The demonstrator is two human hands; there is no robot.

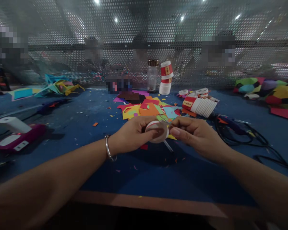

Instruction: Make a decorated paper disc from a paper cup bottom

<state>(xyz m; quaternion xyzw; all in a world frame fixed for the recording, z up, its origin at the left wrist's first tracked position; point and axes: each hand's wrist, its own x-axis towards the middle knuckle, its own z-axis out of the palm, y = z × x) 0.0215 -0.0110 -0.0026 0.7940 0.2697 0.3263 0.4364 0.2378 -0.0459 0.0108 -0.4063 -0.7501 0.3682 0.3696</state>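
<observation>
My left hand (pixel 132 134) is closed around a small white paper cup (pixel 156 131) with a red rim, its round base turned toward me. My right hand (pixel 196 135) is closed against the cup's right side, thumb and fingers pinched at its edge. A thin stick-like item (pixel 168 146) pokes down below the cup; I cannot make out what it is. Both hands hover above the blue table top (pixel 91 150), just in front of a heap of coloured paper scraps (pixel 148 110). A metal bangle (pixel 108 148) circles my left wrist.
A sleeve of stacked cups (pixel 200 106) lies on its side behind my right hand; upright decorated cups (pixel 166 78) and a clear jar (pixel 153 75) stand by the perforated screen. Black cables (pixel 244 135) run right. A white and purple device (pixel 16 134) sits left. People sit beyond the screen.
</observation>
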